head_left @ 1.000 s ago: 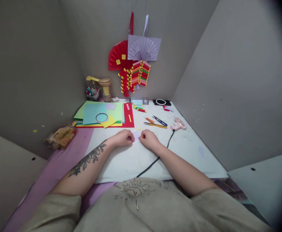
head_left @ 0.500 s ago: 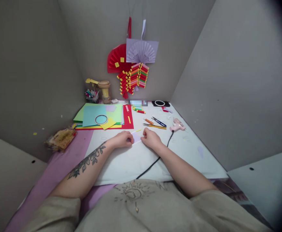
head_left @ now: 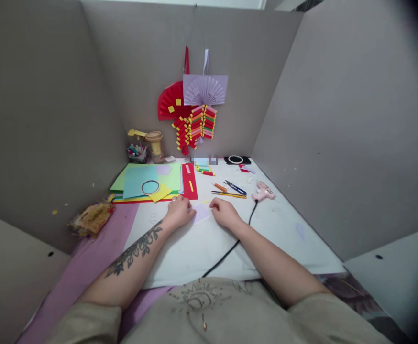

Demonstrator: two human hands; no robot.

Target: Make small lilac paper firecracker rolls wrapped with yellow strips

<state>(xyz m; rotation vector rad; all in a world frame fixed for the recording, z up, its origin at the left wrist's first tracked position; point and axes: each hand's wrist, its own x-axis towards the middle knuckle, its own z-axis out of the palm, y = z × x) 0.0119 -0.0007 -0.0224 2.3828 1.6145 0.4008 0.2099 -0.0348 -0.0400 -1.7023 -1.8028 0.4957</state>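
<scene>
A small piece of lavender paper (head_left: 202,214) lies on the white table cover in front of me, a thin yellow strip (head_left: 205,201) along its far edge. My left hand (head_left: 180,211) is at the paper's left side, fingers curled and thumb against its edge. At the right side, my right hand (head_left: 225,212) has its fingers pinched together at the paper's corner; the fingertips are partly hidden. Beyond the hands lie an orange-handled cutter (head_left: 219,188), dark thread snips (head_left: 236,187) and a yellow pencil-like tool (head_left: 230,194).
Coloured paper sheets (head_left: 137,177) with a tape roll (head_left: 150,180) on them are stacked at left. A pink glue gun (head_left: 263,191) sits at right, its black cord (head_left: 223,258) passing under my right forearm. Paper fans (head_left: 205,91) hang on the back wall.
My view has tilted up a little. The left hand has shifted left and its fingers have loosened and spread somewhat, uncovering more of the lavender paper. The right hand stays at the paper's corner.
</scene>
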